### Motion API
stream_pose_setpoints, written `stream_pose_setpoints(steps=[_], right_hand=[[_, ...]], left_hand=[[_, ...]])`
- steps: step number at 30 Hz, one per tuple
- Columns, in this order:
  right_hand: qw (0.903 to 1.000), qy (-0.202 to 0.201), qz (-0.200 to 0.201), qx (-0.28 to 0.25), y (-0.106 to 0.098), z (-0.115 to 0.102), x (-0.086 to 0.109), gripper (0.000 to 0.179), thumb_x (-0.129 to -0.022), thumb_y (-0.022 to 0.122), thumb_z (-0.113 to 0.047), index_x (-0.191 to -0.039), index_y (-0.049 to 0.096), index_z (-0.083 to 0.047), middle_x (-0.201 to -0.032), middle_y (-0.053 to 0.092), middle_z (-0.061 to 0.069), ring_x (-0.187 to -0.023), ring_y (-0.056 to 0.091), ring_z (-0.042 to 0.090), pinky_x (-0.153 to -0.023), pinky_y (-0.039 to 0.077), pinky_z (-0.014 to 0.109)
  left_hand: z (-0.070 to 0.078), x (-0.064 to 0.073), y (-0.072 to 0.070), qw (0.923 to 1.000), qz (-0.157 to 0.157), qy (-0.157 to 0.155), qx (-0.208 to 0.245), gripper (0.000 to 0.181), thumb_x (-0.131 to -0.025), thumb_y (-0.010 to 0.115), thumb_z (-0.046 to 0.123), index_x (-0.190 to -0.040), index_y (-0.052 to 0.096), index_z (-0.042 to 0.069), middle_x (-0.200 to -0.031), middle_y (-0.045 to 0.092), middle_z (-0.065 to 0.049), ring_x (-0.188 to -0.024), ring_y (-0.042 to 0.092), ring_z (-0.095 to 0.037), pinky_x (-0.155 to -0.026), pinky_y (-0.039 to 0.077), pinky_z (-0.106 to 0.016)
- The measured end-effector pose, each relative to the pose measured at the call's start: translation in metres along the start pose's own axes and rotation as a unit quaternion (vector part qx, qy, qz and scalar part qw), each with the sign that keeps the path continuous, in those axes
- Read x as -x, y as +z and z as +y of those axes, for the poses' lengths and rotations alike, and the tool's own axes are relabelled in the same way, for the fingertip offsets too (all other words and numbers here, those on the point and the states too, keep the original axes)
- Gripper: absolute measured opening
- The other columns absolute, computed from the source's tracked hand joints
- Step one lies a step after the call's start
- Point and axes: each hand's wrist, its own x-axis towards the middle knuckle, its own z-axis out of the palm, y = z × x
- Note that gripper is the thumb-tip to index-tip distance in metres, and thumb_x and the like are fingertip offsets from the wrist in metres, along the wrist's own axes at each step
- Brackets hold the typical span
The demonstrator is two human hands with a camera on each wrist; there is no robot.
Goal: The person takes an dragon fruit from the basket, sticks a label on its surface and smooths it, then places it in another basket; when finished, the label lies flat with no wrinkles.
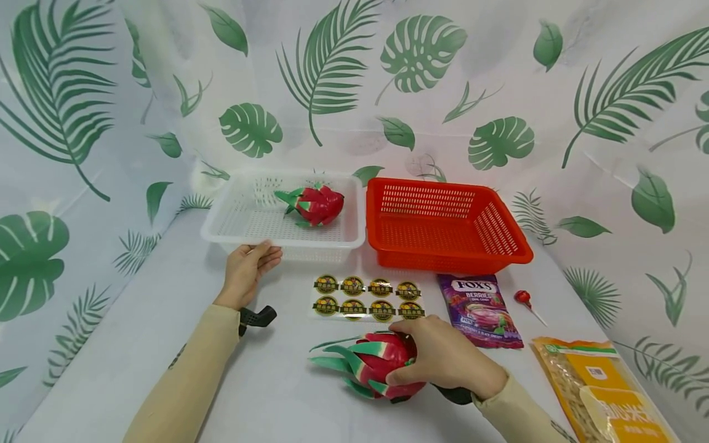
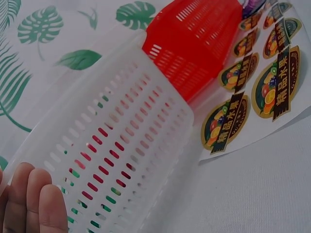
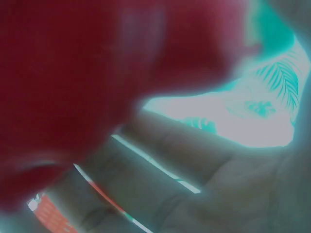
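My right hand point(image 1: 443, 354) grips a red dragon fruit point(image 1: 368, 368) with long green scales, thumb on the near side and fingers over its far side. It is low over the front of the table, its leafy end pointing left. Close up in the right wrist view, the fruit's red skin point(image 3: 87, 73) lies against the fingers point(image 3: 126, 174). With my left hand point(image 1: 244, 272) I hold the front rim of a white plastic basket point(image 1: 318, 242). A second dragon fruit point(image 1: 322, 205) lies inside that basket, showing through the slots in the left wrist view.
Right of the white basket stands a red basket point(image 1: 443, 263). A sheet of round fruit stickers point(image 1: 367, 298) lies in front of them. To the right are a purple candy bag point(image 1: 480, 311), a red lollipop point(image 1: 523, 298) and a yellow food bag point(image 1: 606, 391). Leaf-print cloth point(image 1: 343, 67) hangs behind.
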Motion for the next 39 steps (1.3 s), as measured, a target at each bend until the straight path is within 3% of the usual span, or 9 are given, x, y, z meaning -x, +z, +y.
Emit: stream_pose_setpoints(steps=[8,19,25,30,34,36,39], right_hand=[[0.9985,-0.038,-0.018,-0.034,0.007,0.0,-0.003,0.082,-0.071,0.094,-0.049,-0.138,0.066,-0.012,-0.122,0.072,0.002,-0.11,0.06,0.024,-0.089,0.06,0.047],[0.9994,0.007,0.027,0.021,0.016,-0.009,-0.001,0.085,-0.067,0.092,-0.062,-0.136,0.068,-0.019,-0.125,0.073,-0.001,-0.114,0.062,0.023,-0.094,0.059,0.053],[0.9986,-0.004,0.051,0.015,0.015,-0.008,0.003,0.083,-0.065,0.093,-0.062,-0.134,0.069,-0.022,-0.131,0.072,0.0,-0.124,0.061,0.025,-0.1,0.056,0.058],[0.9986,-0.021,0.049,0.004,0.014,-0.007,0.005,0.08,-0.064,0.094,-0.061,-0.131,0.07,-0.024,-0.131,0.071,0.001,-0.125,0.061,0.027,-0.103,0.053,0.061],[0.9984,-0.025,0.051,0.004,0.014,-0.007,0.006,0.079,-0.064,0.094,-0.061,-0.13,0.07,-0.026,-0.131,0.071,-0.001,-0.125,0.06,0.026,-0.103,0.052,0.062],[0.9983,-0.026,0.052,0.005,0.014,-0.007,0.006,0.079,-0.063,0.094,-0.062,-0.13,0.07,-0.026,-0.132,0.07,-0.002,-0.125,0.06,0.025,-0.103,0.051,0.062],[0.998,-0.03,0.055,0.002,0.013,-0.006,0.008,0.079,-0.063,0.094,-0.062,-0.129,0.07,-0.027,-0.133,0.07,-0.003,-0.126,0.06,0.024,-0.103,0.052,0.062]], left_hand=[[-0.001,-0.002,0.0,1.0,0.004,-0.002,0.005,0.021,-0.107,0.059,0.019,-0.122,0.053,0.005,-0.091,0.076,0.005,-0.09,0.076,-0.007,-0.088,0.061,-0.021],[0.0,-0.002,0.0,1.0,0.003,-0.001,-0.006,0.022,-0.107,0.058,0.021,-0.122,0.053,0.006,-0.092,0.076,0.005,-0.091,0.075,-0.007,-0.089,0.061,-0.022],[-0.001,-0.002,0.001,0.9998,-0.009,-0.012,-0.008,0.022,-0.108,0.056,0.023,-0.121,0.052,0.005,-0.092,0.077,0.005,-0.091,0.076,-0.008,-0.089,0.061,-0.023],[-0.005,-0.003,0.003,0.9961,-0.043,-0.019,-0.074,0.035,-0.109,0.056,0.026,-0.13,0.053,-0.002,-0.099,0.076,0.003,-0.094,0.076,-0.008,-0.092,0.061,-0.024],[-0.012,-0.004,0.009,0.9823,-0.071,0.001,-0.173,0.045,-0.107,0.059,0.027,-0.135,0.056,-0.008,-0.116,0.076,-0.012,-0.096,0.074,-0.008,-0.092,0.06,-0.024],[-0.016,-0.004,0.012,0.9703,-0.078,0.019,-0.228,0.043,-0.105,0.062,0.025,-0.133,0.061,-0.007,-0.123,0.074,-0.02,-0.1,0.074,-0.011,-0.091,0.061,-0.025],[-0.022,-0.004,0.019,0.933,-0.088,0.054,-0.345,0.033,-0.102,0.066,0.022,-0.126,0.07,-0.001,-0.124,0.074,-0.019,-0.106,0.073,-0.019,-0.09,0.061,-0.029]])
